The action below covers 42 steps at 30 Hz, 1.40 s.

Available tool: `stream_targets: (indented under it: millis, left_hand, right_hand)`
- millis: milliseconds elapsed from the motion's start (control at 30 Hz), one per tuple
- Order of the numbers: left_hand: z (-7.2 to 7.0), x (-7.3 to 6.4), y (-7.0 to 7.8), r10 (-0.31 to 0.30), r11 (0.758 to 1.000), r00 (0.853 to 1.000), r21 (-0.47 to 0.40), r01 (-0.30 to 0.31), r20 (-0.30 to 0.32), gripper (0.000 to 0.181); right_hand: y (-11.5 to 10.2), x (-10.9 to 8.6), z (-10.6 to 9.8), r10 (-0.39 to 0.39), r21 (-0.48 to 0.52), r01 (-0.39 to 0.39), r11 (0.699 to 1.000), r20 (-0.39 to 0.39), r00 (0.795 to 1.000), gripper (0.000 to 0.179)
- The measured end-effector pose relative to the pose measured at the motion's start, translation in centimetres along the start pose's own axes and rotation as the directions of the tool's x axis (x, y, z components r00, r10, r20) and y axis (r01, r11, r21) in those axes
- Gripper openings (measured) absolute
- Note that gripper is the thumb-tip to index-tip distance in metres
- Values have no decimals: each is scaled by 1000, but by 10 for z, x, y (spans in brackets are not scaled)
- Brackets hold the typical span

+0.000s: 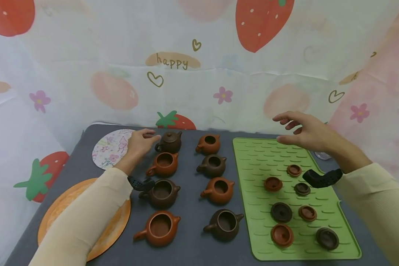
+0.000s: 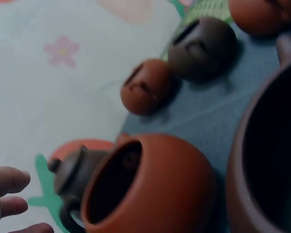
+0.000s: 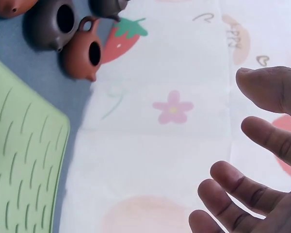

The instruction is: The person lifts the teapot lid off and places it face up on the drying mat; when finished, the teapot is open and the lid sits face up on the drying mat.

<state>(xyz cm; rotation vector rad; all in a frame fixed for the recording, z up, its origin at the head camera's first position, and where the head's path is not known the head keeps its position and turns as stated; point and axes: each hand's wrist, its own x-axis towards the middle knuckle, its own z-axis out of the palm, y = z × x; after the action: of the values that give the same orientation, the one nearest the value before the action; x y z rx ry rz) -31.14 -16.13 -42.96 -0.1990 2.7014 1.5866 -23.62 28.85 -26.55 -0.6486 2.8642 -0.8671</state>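
My left hand (image 1: 139, 145) hovers beside a dark brown teapot (image 1: 169, 142) with its lid on, at the back left of the table. In the left wrist view its loosely bent fingers (image 2: 7, 180) are apart from that teapot and hold nothing. Just in front stands a lidless orange-red teapot (image 1: 164, 164). Over the back edge of the green mat (image 1: 249, 162) my right hand (image 1: 308, 132) is raised in the air. Its fingers are spread, with nothing between them in the right wrist view. Several small teapot lids (image 1: 281, 212), dark brown and reddish, lie on the mat.
More lidless teapots stand in two columns, among them a dark one (image 1: 227, 224) and an orange one (image 1: 219, 190). A round wooden board (image 1: 61, 208) lies under my left forearm, and a floral round mat (image 1: 107, 147) behind it. A printed curtain (image 1: 199, 99) hangs behind the table.
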Motion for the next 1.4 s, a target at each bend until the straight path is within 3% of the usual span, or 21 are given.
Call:
stream_targets:
  millis: [233,467,633,900,1200,1400]
  left_hand:
    - [5,8,-15,-26,997,993,69,18,116,38]
    - [6,11,-19,-8,983,989,183,-20,149,32]
    - [9,12,-15,25,968,988,245,-62,150,28]
    - [12,11,-11,19,955,995,294,-49,103,25]
    - [14,12,-9,5,956,994,292,-36,105,25]
    - [17,14,-8,2,959,994,280,-33,111,24]
  right_hand:
    - [-15,17,8,-42,2,42,999,18,999,51]
    - [-19,37,23,-96,38,96,995,18,995,48]
    - [-23,55,37,-101,100,98,990,21,995,46]
    - [-32,83,62,-93,185,82,979,51,994,47]
    - [-36,116,100,-78,286,41,957,117,990,46]
    - [-43,135,130,-73,328,30,944,120,990,41]
